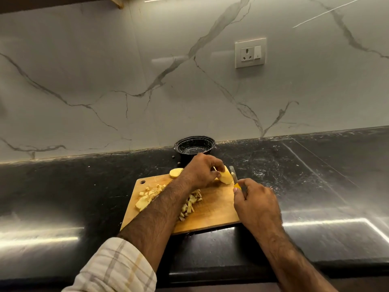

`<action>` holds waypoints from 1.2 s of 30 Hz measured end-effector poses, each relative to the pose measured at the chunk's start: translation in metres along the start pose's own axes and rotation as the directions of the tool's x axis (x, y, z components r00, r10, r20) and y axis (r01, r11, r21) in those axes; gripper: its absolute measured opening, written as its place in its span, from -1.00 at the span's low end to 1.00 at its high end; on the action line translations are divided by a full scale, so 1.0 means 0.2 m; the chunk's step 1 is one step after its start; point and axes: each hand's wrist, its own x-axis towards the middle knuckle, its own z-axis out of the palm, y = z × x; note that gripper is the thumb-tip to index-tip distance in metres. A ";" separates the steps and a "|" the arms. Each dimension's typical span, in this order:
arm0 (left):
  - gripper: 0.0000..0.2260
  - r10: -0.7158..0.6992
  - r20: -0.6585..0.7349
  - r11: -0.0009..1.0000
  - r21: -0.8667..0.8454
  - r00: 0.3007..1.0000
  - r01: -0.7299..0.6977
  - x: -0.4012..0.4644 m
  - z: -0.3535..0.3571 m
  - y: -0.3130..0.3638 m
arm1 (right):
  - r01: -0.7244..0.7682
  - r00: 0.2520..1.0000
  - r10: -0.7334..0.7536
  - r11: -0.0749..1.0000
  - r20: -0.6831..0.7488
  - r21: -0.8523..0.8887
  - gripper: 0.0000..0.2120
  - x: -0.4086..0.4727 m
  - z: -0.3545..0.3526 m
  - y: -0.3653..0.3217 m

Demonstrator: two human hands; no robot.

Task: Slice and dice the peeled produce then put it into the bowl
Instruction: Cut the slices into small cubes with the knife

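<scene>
Potato piece [226, 177], peeled and pale yellow, at the far right part of the wooden cutting board [212, 209], pinched by the curled fingers of the left hand [200, 170]. Right hand [255, 202] wrapped around the yellow-handled knife [234, 178], blade against the piece's right end. Diced bits [148, 197] heaped on the board's left and middle, partly under the left forearm. Another peeled piece [175, 172] at the board's far edge. Black bowl [194, 146] just behind, on the dark surface [315, 175] near the marble wall.

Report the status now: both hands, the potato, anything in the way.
Left hand holds potato on board. Right hand holds knife, blade at potato end. Bowl behind, nothing blocking.
</scene>
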 end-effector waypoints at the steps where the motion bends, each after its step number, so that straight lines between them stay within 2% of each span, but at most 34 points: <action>1: -0.87 0.001 -0.002 1.000 0.001 1.000 -0.001 0.00 0.00 -0.01 | 0.006 1.000 -0.006 1.000 -0.009 0.004 -0.71 0.00 0.00 0.00; 8: -0.91 0.031 0.003 0.996 0.085 1.000 -0.031 0.01 0.02 -0.03 | 0.056 0.997 -0.057 0.998 -0.048 -0.022 -0.74 -0.01 0.00 -0.02; 14: -0.83 0.023 0.046 0.998 0.060 0.999 -0.026 0.02 -0.01 -0.03 | 0.058 0.997 -0.061 0.996 -0.038 -0.062 -0.75 -0.01 0.01 -0.03; 17: -0.80 -0.005 0.082 1.000 0.023 0.997 0.003 0.02 -0.05 -0.04 | 0.062 0.991 -0.067 0.997 -0.113 -0.041 -0.80 -0.01 0.00 -0.03; 20: -0.81 -0.030 0.108 0.999 -0.027 0.994 0.033 0.02 -0.10 -0.06 | 0.128 0.980 -0.125 0.992 -0.155 0.015 -0.78 -0.03 0.00 -0.05; 24: -0.85 -0.057 0.165 0.983 -0.165 0.985 0.085 0.01 -0.15 -0.07 | 0.187 0.978 -0.188 0.982 -0.089 -0.017 -0.72 -0.04 0.01 -0.08; 29: -0.85 -0.091 0.202 0.969 -0.208 0.975 0.133 0.02 -0.17 -0.09 | 0.206 0.977 -0.208 0.977 -0.044 -0.048 -0.78 -0.06 0.00 -0.10; 36: -0.83 -0.127 0.218 0.970 -0.179 0.968 0.167 0.03 -0.14 -0.08 | 0.194 0.971 -0.134 0.927 0.199 -0.321 -0.71 -0.05 0.01 -0.14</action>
